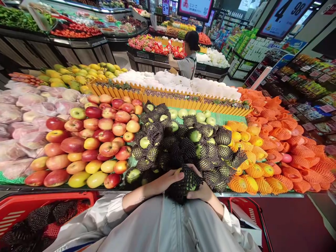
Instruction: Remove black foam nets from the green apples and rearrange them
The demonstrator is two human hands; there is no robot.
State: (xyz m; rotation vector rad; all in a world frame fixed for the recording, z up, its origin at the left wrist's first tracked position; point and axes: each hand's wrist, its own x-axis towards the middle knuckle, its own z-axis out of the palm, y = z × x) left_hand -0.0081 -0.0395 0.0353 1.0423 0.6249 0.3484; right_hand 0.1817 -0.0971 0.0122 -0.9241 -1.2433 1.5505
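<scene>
Close to my body, a green apple in a black foam net (189, 180) is held between my two hands. My left hand (166, 180) wraps its near left side, with the thumb on top. From the right, my right hand (203, 191) curls round the same apple, fingers over the net. Parts of the fingers are hidden behind the fruit. Just beyond lies a heap of green apples (144, 142), many in black nets (212, 162) and several bare ones at the back.
Red-yellow apples (91, 143) lie left of the heap, yellow netted fruit (253, 171) and orange-netted fruit (301, 154) right. A low yellow fence (170, 98) crosses behind. Red baskets (47, 199) stand at my sides; the left one holds black nets. Another person (189, 63) stands at a farther stand.
</scene>
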